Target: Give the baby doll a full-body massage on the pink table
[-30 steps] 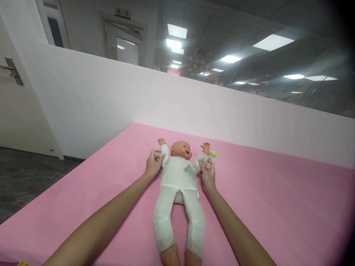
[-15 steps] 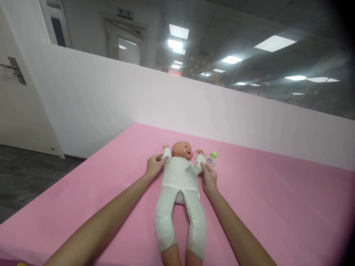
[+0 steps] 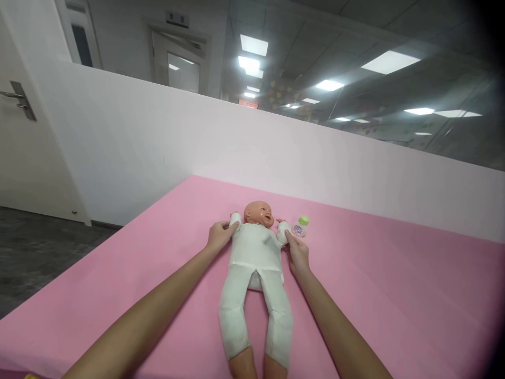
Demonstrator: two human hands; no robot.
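Observation:
A baby doll (image 3: 255,250) with a white cloth body lies on its back on the pink table, its head away from me and turned to the right. My left hand (image 3: 221,233) is closed on the doll's arm at the left, thumb along the white sleeve. Around the other arm, at the right, my right hand (image 3: 297,251) is closed with its thumb on top. Both doll arms are bent up beside its head. A small clear bottle (image 3: 300,227) with a green cap stands just beyond my right hand, apart from it.
The pink tabletop (image 3: 386,295) spreads out to both sides of the doll. A white partition wall (image 3: 315,163) runs along its back edge. At far left are a door (image 3: 31,142) and dark floor (image 3: 35,258). A yellow thing peeks in at the bottom left corner.
The doll's two forearms have tipped slightly down toward the table, with my hands still on them. The doll's body and the bottle stay in place.

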